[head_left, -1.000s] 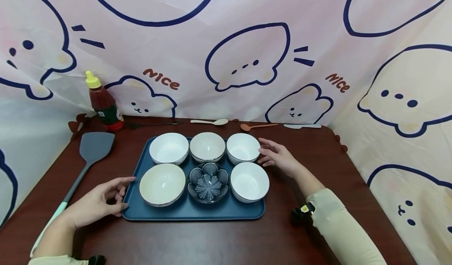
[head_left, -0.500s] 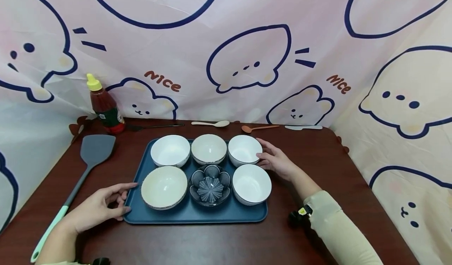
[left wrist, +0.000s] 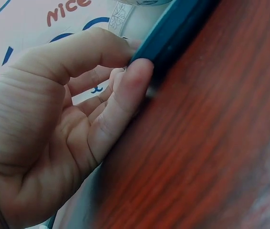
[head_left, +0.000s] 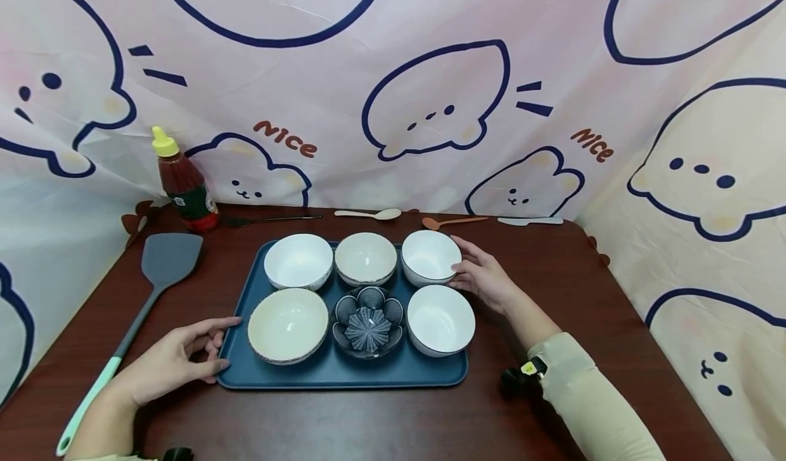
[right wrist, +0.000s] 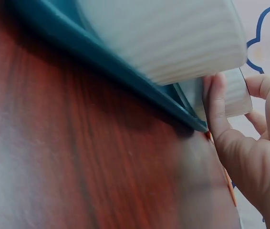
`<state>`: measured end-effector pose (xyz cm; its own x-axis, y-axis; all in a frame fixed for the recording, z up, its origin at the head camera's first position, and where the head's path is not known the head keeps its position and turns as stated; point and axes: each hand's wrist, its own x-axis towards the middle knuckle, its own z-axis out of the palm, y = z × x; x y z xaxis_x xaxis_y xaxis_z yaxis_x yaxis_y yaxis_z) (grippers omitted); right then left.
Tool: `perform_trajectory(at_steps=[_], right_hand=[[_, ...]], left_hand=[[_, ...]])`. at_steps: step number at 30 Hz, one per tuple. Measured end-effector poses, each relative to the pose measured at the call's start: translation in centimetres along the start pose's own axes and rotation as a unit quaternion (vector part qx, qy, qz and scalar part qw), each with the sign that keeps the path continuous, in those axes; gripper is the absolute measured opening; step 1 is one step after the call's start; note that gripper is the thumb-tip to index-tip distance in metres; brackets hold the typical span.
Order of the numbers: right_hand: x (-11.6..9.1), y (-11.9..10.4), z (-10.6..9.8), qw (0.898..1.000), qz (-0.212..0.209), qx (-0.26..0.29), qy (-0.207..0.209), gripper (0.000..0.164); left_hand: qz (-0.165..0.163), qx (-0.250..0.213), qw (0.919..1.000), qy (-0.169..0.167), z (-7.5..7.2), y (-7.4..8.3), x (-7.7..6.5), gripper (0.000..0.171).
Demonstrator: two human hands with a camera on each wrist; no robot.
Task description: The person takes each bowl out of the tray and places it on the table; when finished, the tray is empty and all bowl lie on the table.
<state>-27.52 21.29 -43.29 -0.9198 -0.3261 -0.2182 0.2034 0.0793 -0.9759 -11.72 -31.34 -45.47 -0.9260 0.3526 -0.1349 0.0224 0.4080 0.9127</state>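
On the dark wooden table lies a blue tray [head_left: 344, 377] with two rows of bowls. My left hand [head_left: 178, 359] grips the tray's left edge near its front corner; in the left wrist view thumb and index finger meet at the rim. My right hand [head_left: 485, 275] holds the back-right white bowl [head_left: 431, 258] by its right side. The front-right white bowl [head_left: 441, 319] stands just in front of that hand. Also on the tray are a dark flower-shaped bowl [head_left: 368, 324], a cream bowl [head_left: 288, 324], and two more at the back.
A grey turner [head_left: 170, 256] with a mint handle lies at the left, beside a red sauce bottle [head_left: 187, 188]. Along the back edge lie a dark fork [head_left: 270, 219], cream spoon [head_left: 368, 213], brown spoon [head_left: 454, 221] and pale knife [head_left: 529, 221]. A printed cloth hangs behind.
My right hand has closed in on the back-right bowl and taken hold of it; that bowl has shifted slightly up and right. My left hand has stayed at the tray's edge.
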Motion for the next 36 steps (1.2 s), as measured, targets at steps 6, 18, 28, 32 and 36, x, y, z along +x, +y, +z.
perform_trajectory(at_steps=[6,18,28,32,36], right_hand=[[-0.2,-0.9,-1.0,1.000,-0.010,0.014,0.012,0.065],[-0.1,-2.6,-5.3,0.996,0.004,0.050,0.075,0.067],[0.8,-2.5,-7.3,0.991,0.015,0.077,0.108,0.065],[0.9,-2.3,-7.6,0.990,0.025,0.079,0.116,0.067],[0.8,-2.1,-7.7,0.989,0.036,0.082,0.121,0.070]], left_hand=[[-0.007,0.002,1.0000,0.000,0.0,0.1,0.0,0.067],[-0.003,0.003,1.0000,0.002,0.0,0.1,-0.1,0.066],[0.002,-0.003,1.0000,0.002,0.0,0.0,-0.1,0.066],[-0.004,-0.005,1.0000,0.000,0.0,0.0,-0.2,0.067],[-0.011,-0.002,0.9999,0.000,0.0,0.1,-0.1,0.068]])
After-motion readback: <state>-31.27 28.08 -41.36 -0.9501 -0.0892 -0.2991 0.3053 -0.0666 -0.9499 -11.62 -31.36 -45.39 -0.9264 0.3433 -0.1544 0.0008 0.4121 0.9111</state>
